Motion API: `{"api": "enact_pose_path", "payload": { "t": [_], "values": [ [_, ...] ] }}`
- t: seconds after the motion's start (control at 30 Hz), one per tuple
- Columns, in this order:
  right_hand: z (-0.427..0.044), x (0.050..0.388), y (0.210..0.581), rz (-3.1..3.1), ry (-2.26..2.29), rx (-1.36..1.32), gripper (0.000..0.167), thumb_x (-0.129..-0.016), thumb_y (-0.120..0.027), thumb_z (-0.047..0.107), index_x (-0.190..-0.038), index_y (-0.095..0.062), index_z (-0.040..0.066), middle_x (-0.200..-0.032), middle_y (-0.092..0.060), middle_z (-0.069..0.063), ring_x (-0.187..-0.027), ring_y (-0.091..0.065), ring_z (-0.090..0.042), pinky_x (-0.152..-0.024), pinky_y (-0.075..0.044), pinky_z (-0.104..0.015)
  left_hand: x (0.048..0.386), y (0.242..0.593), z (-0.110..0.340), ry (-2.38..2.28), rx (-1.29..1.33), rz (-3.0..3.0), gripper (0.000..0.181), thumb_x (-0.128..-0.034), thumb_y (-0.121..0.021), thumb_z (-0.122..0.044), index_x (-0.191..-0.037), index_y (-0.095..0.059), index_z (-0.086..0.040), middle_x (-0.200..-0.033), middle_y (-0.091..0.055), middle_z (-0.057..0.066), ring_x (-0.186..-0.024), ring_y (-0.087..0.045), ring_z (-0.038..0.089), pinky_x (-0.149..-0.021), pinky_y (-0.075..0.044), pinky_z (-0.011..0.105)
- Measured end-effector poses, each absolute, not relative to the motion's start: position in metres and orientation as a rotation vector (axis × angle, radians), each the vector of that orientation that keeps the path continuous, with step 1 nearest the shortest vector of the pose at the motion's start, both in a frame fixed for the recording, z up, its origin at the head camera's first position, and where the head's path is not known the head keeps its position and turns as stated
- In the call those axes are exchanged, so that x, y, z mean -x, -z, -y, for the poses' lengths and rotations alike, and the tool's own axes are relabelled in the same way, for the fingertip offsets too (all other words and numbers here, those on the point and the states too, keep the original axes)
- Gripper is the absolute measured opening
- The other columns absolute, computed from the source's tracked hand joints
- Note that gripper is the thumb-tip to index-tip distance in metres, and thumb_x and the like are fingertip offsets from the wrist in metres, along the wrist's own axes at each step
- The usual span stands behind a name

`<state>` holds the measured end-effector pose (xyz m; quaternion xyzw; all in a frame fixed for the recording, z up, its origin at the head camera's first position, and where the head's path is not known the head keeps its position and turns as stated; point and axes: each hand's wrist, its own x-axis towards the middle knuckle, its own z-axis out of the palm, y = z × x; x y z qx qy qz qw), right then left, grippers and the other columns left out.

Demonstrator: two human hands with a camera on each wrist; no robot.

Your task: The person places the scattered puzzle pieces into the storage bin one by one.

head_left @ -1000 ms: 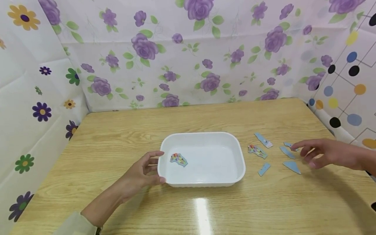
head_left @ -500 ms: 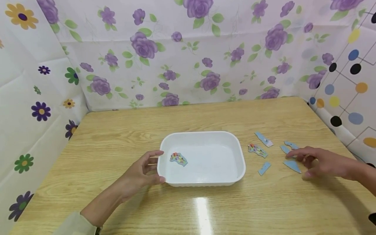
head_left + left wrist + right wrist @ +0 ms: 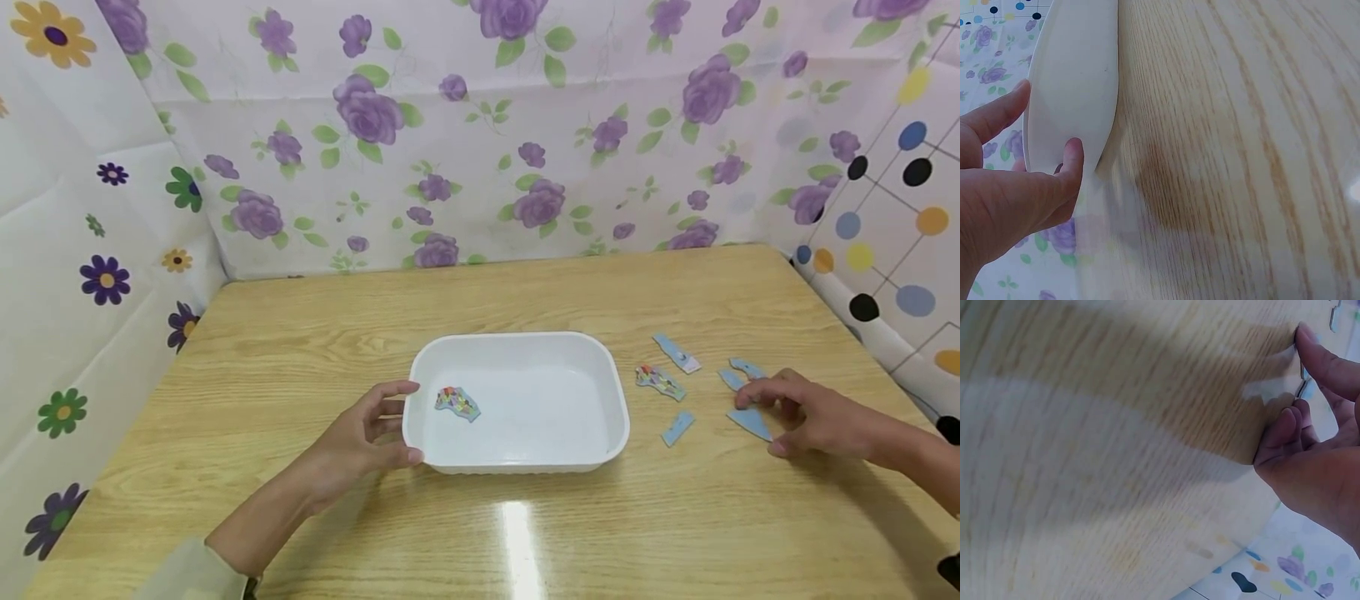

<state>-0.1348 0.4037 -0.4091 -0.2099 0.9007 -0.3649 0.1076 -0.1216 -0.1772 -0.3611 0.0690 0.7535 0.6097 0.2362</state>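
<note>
My left hand (image 3: 367,433) holds the left end of a white plastic tray (image 3: 517,467), its thumb on the near side and fingers at the far side of the rim. One multicoloured puzzle piece (image 3: 457,403) lies inside the tray. My right hand (image 3: 813,417) is low over the table at the right, thumb and index finger spread around a blue triangular puzzle piece (image 3: 748,423). Its thumb is at the piece's right tip and its index fingertip near the upper edge. In the right wrist view, the other fingers of the right hand (image 3: 1322,419) are curled against the tabletop.
Between tray and right hand lie a multicoloured piece (image 3: 660,382), a blue strip with a pale end (image 3: 677,353) and a small blue rectangle (image 3: 678,428). Two narrow blue pieces, one curved (image 3: 746,367), lie beyond the right fingers. Patterned sheets (image 3: 480,167) enclose the wooden table (image 3: 337,333).
My right hand has moved from above the curved blue piece toward me and down to the blue triangular piece. The left hand and tray stay in place.
</note>
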Motion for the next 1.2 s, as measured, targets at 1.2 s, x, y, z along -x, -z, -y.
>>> {"api": "enact_pose_path", "payload": {
  "t": [1.2],
  "values": [
    [-0.416,0.129,0.403,-2.668,1.074,0.477,0.046,-0.075,-0.080,0.012,-0.118,-0.065,0.012,-0.108,-0.052,0.014,-0.085,-0.043,-0.002,-0.068,-0.039,-0.017,0.120,0.362,0.176,-1.688,-0.173,-2.064,0.083,-0.0758,-0.082,-0.010,-0.144,-0.035,-0.017,-0.141,-0.041,0.017,-0.129,-0.044,0.033,-0.098,-0.046,0.040]
  ]
}}
